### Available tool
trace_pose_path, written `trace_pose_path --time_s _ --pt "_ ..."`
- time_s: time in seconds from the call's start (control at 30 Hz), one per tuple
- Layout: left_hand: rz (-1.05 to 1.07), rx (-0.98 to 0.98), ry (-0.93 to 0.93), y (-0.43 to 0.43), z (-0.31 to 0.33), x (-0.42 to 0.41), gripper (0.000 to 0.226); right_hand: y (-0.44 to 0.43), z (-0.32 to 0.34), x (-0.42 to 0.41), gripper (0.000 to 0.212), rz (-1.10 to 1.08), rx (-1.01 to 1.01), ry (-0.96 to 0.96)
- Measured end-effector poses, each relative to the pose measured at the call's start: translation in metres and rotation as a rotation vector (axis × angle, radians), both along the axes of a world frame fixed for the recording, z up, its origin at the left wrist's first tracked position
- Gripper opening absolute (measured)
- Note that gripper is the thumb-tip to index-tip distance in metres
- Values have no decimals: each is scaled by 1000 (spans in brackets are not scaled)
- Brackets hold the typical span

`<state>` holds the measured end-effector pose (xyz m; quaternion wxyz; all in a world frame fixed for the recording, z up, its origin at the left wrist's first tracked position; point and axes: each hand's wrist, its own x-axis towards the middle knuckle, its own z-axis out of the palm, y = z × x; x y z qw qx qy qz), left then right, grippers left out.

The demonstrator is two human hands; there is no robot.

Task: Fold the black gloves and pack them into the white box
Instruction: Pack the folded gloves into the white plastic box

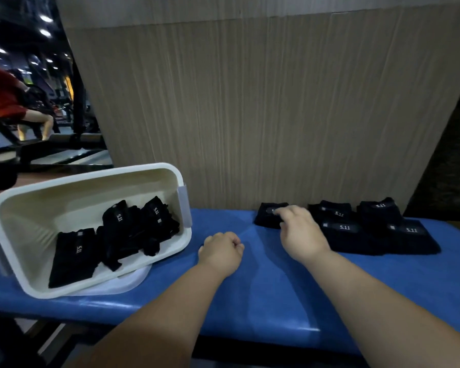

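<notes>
The white box [19, 251] stands tilted on the left of the blue bench [263, 282], with several folded black gloves [122, 235] inside. My right hand [300, 232] lies on a single black glove [267, 216] near the back wall, its fingers curled over the glove's edge. To the right of it lies a heap of several more black gloves [369, 229] with "5.11" labels. My left hand [222, 251] rests on the bench between the box and the gloves, closed in a loose fist with nothing in it.
A white lid [122, 282] lies under the box. A wood-grain panel [263, 102] rises right behind the bench. At the far left are gym machines and a person in red [6, 99]. The bench's front edge runs close to me.
</notes>
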<state>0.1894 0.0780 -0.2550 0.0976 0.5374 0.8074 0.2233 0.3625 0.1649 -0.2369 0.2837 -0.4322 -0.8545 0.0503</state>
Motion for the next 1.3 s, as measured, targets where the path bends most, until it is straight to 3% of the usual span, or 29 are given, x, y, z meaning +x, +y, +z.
trace_pose_path --time_s 0.13,0.47,0.6,0.77,0.93,1.17,1.3 --pt "-14 38 21 5 -6 -2 26 32 2 -8 41 -48 55 -140" --pt "-4 56 -35 19 -6 -10 27 83 2 -40 52 -114 -384 -368" --pt "24 81 -32 20 -7 -10 26 74 4 -49 47 -123 -356 -422" --pt "22 60 -11 17 -8 -7 30 35 5 -54 45 -50 -375 -321" --pt "7 36 -19 9 -3 -2 38 3 4 -51 34 -102 -497 -62" --pt "-25 115 -410 -20 1 -4 44 -28 0 -55 19 -4 -666 246" --pt "-53 105 -489 -40 5 -3 49 -43 -4 -55 20 33 -678 402"
